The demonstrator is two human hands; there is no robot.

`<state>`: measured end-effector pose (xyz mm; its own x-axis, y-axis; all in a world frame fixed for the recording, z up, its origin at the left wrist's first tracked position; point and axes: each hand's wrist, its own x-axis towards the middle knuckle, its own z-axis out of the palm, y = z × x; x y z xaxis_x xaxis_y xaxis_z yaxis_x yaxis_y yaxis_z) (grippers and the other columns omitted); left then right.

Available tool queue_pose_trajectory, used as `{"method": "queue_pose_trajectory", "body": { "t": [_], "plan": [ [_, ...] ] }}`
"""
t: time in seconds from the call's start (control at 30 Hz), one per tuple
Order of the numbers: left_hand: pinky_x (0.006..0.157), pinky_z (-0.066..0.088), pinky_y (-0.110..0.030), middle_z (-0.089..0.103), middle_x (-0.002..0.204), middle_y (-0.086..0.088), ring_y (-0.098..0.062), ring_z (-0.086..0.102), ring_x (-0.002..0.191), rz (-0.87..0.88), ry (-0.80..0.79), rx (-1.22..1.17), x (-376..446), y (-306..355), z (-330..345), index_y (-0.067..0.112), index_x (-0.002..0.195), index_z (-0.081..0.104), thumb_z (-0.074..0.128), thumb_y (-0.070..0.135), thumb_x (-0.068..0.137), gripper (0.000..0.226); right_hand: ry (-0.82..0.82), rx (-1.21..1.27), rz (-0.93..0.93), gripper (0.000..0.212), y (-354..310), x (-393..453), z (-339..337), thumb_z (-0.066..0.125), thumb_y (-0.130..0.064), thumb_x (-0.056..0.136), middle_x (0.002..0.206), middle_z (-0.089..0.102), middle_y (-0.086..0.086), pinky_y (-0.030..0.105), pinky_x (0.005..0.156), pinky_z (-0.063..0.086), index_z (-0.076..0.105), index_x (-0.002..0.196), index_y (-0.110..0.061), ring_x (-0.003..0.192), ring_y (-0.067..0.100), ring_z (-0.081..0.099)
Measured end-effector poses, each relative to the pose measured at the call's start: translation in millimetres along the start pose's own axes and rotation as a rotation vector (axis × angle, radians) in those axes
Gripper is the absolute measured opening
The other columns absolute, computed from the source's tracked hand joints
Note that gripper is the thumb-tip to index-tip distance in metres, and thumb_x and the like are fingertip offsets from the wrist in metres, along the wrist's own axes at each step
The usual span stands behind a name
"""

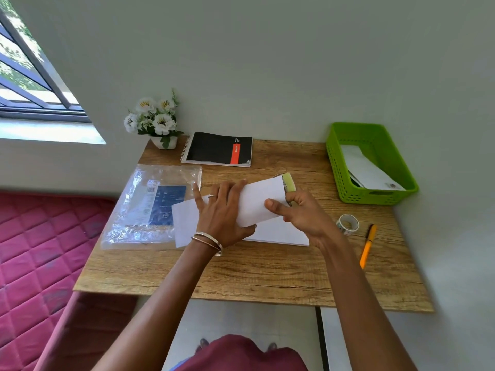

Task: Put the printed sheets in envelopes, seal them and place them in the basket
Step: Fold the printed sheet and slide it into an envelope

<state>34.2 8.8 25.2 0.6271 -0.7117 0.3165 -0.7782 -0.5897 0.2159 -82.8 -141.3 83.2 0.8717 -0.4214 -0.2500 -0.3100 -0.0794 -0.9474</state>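
Observation:
I hold a white envelope [261, 200] above the wooden table [267, 277], both hands on it. My left hand [222, 212] grips its left end, fingers spread along the top. My right hand [300, 212] pinches the right end, thumb on top, by a yellow-green patterned flap or strip [289, 182] at the envelope's end. White sheets [278, 232] lie flat under my hands. The green basket [345, 183] stands at the back right with white envelopes [371, 170] inside.
A clear plastic packet with a blue card [152, 207] lies at the left. A black spiral notebook [218, 148] and a pot of white flowers [155, 121] stand at the back. A tape roll [347, 224] and an orange pen [368, 245] lie at the right.

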Motion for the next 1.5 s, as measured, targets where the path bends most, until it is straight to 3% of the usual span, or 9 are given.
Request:
{"method": "queue_pose_trajectory", "body": {
  "t": [0.17, 0.27, 0.37, 0.47, 0.6, 0.77, 1.07, 1.33, 1.5],
  "plan": [
    [0.103, 0.004, -0.073, 0.052, 0.125, 0.001, -0.023, 0.053, 0.112, -0.002, -0.002, -0.019, 5.6, 4.4, -6.1, 0.022, 0.130, 0.038, 0.056, 0.069, 0.058, 0.088, -0.018, -0.068, -0.060, 0.029, 1.0, 5.5, 3.9, 0.072, -0.032, 0.082, 0.114, 0.058, 0.010, 0.012, 0.058, 0.042, 0.072, 0.090, -0.004, 0.085, 0.014, 0.049],
    [0.105, 0.004, -0.070, 0.052, 0.123, 0.002, -0.023, 0.055, 0.112, -0.049, -0.029, -0.058, 8.4, 1.6, -8.0, 0.022, 0.127, 0.040, 0.063, 0.064, 0.059, 0.083, -0.042, 0.080, -0.049, 0.036, -0.8, 3.3, -0.5, 0.068, -0.043, 0.078, 0.116, 0.063, 0.003, 0.026, 0.071, 0.047, 0.072, 0.105, -0.019, 0.098, 0.020, 0.055],
    [0.107, 0.000, -0.069, 0.051, 0.126, 0.001, -0.023, 0.052, 0.115, -0.134, -0.055, -0.097, 6.5, -11.8, -10.4, 0.022, 0.130, 0.039, 0.071, 0.056, 0.062, 0.083, 0.165, 0.212, 0.000, 0.033, 15.6, 10.1, -13.3, 0.064, -0.049, 0.080, 0.115, 0.067, -0.002, 0.037, 0.082, 0.049, 0.069, 0.106, -0.029, 0.106, 0.017, 0.060],
    [0.106, 0.002, -0.070, 0.049, 0.128, 0.000, -0.025, 0.049, 0.119, -0.204, -0.071, -0.105, 4.1, -26.2, -12.9, 0.024, 0.132, 0.036, 0.073, 0.055, 0.061, 0.086, 0.496, -0.106, 0.156, 0.042, 52.3, 22.1, -22.8, 0.070, -0.038, 0.083, 0.120, 0.065, 0.009, 0.039, 0.088, 0.050, 0.061, 0.116, -0.014, 0.108, 0.023, 0.060],
    [0.104, 0.005, -0.072, 0.048, 0.129, -0.002, -0.026, 0.047, 0.120, -0.245, -0.079, -0.116, 2.7, -37.7, -14.9, 0.024, 0.131, 0.036, 0.075, 0.052, 0.060, 0.086, 0.502, -0.623, 0.380, 0.071, 92.0, 25.4, -13.3, 0.074, -0.053, 0.072, 0.124, 0.054, 0.019, 0.041, 0.085, 0.045, 0.053, 0.118, -0.004, 0.113, 0.036, 0.051],
    [0.104, 0.005, -0.073, 0.044, 0.131, -0.004, -0.028, 0.043, 0.122, -0.249, -0.093, -0.089, 2.1, -39.4, -14.6, 0.022, 0.132, 0.034, 0.076, 0.052, 0.062, 0.087, 0.588, -0.671, 0.458, 0.089, 103.2, 34.7, -3.4, 0.078, -0.059, 0.062, 0.130, 0.048, 0.020, 0.050, 0.095, 0.038, 0.045, 0.124, -0.004, 0.121, 0.040, 0.045],
    [0.105, 0.001, -0.072, 0.042, 0.132, -0.003, -0.026, 0.038, 0.126, -0.238, -0.138, -0.104, 1.2, -29.9, -7.1, 0.024, 0.133, 0.033, 0.076, 0.051, 0.062, 0.088, 0.530, -0.634, 0.508, 0.081, 111.4, 52.4, -9.6, 0.080, -0.064, 0.051, 0.120, 0.061, 0.015, 0.054, 0.095, 0.039, 0.060, 0.112, -0.014, 0.114, 0.037, 0.051],
    [0.104, 0.001, -0.072, 0.042, 0.132, -0.005, -0.029, 0.039, 0.125, -0.232, -0.123, -0.094, 0.2, -31.9, -8.9, 0.024, 0.134, 0.032, 0.076, 0.051, 0.062, 0.089, 0.637, -0.612, 0.506, 0.080, 102.0, 44.3, -2.7, 0.086, -0.045, 0.060, 0.121, 0.060, 0.016, 0.050, 0.095, 0.033, 0.044, 0.118, -0.008, 0.116, 0.036, 0.052],
    [0.103, 0.000, -0.073, 0.044, 0.131, -0.004, -0.028, 0.040, 0.125, -0.208, -0.120, -0.085, -0.9, -31.7, -9.7, 0.024, 0.133, 0.031, 0.076, 0.051, 0.061, 0.089, 0.573, -0.373, 0.479, 0.055, 103.8, 45.9, -13.1, 0.086, -0.030, 0.064, 0.110, 0.066, 0.009, 0.040, 0.091, 0.038, 0.059, 0.108, -0.011, 0.102, 0.031, 0.059]
  ]
}}
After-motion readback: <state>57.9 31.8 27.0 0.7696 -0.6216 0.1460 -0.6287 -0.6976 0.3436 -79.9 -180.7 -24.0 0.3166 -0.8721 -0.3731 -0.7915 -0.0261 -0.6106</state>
